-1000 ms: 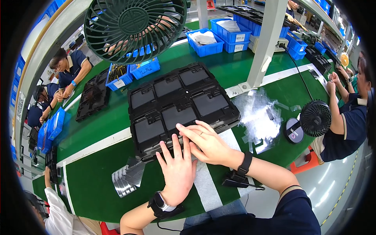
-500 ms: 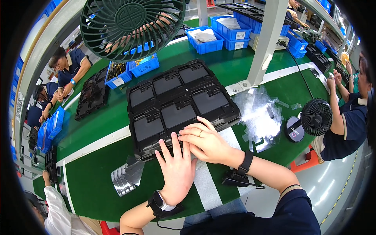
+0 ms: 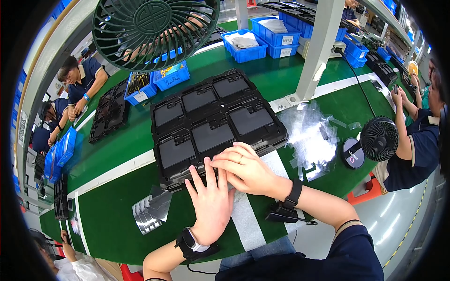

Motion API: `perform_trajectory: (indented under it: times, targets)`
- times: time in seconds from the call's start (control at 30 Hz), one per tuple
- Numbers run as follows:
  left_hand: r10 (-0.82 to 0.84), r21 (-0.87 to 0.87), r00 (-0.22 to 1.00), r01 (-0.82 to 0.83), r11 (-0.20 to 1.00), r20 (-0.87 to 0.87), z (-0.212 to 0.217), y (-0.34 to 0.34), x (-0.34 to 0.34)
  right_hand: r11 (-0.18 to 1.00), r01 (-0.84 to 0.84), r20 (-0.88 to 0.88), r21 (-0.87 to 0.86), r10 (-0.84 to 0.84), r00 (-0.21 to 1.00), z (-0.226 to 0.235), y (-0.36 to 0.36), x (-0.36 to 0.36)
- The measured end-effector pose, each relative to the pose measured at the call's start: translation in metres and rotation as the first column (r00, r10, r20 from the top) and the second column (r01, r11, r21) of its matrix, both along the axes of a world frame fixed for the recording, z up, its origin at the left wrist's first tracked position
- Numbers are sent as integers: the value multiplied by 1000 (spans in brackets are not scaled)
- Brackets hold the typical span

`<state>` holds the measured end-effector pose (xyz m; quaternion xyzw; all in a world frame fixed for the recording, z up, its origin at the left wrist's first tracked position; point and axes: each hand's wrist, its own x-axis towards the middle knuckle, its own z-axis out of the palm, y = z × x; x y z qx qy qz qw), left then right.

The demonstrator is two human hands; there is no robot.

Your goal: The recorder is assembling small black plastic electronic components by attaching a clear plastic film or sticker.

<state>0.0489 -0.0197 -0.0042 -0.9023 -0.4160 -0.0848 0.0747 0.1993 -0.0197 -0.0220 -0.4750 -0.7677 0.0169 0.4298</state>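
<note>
Green desk with white stripe, busy workshop | black moulded tray sits mid-desk, near edge under both hands | left hand flat, grip released; right hand fingertips pressing tray edge, grasp unclear | clear film scraps glossy, crumpled.

Factory assembly line, judging by surroundings: long green desk stretching between seated workers in matching dark uniforms; blue parts bins lining far side; black moulded trays stacking up; small fans standing at stations.
</note>
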Motion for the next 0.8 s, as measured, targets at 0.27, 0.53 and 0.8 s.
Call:
perform_trajectory:
  times: [0.27, 0.53, 0.8]
  targets:
    - [14, -12, 1000, -14, 1000, -5, 3, -1, 0, 1000, -20, -50, 1, 20, 999, 2, 1, -2]
    - [19, -6, 1000, -19, 1000, 2, 2, -1, 1, 1000, 13, -59, -2, -13, 998, 4, 0, -3]
    - [12, 7, 1000, -12, 1000, -1, 3, -1, 0, 1000, 10, -84, -9, -10, 996, 5, -1, -3]
